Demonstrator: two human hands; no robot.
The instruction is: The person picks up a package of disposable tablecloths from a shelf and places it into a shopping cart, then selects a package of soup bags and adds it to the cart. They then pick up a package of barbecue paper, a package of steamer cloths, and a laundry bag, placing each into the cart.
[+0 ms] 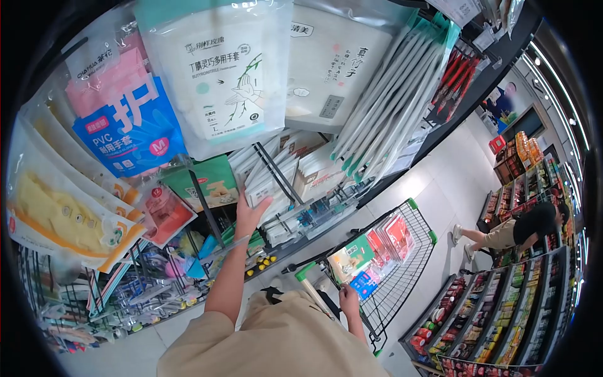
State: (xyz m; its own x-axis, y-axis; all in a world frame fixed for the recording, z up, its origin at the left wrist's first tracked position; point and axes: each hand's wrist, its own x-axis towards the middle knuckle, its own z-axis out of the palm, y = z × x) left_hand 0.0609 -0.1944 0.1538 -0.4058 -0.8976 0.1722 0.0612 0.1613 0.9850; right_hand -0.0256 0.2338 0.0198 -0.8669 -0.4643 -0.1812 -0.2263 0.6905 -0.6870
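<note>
My left hand (250, 212) is raised to the hanging display, its thumb and fingers closed around the end of a white packet (257, 195) among similar white packets. Next to it hangs a green packet (207, 182) on the rack. My right hand (348, 300) is low beside the shopping cart (402, 276), fingers closed at the edge of a small blue packet (365, 284). In the cart lie a green and cream packet (352, 259) and several red packets (392, 240).
Above hang large glove packs (229, 81), a blue and pink PVC glove pack (129, 125) and yellow glove packs (63, 213). Metal hooks (276, 173) jut out near my left hand. Across the aisle a person (534, 226) bends by stocked shelves (496, 308).
</note>
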